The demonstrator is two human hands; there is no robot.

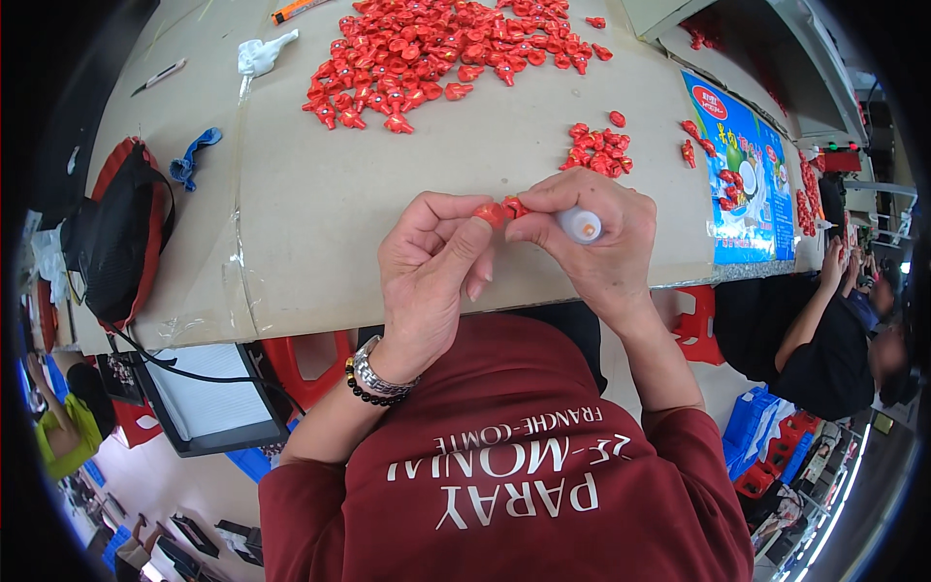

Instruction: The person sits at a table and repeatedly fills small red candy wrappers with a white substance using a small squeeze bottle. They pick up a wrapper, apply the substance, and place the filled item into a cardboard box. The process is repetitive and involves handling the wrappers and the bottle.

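One red part [492, 214] is sitting pinched between the left hand's [432, 262] thumb and forefinger, over the table's [320, 272] near side. Right hand [611, 242] is pinching a second part [515, 207] right beside it; can't tell if they're joined. Its curled fingers are also gripping a white bottle [584, 226]. Black bag [124, 233] is lying left, blue sheet [763, 231] right, loose parts [730, 189] resting on it. Small pile [598, 153] is lying beyond the right hand, blue scrap [194, 157] left. Big pile [427, 53] is covering the far middle, white wad [260, 58] and pen [158, 78] lying left of it.
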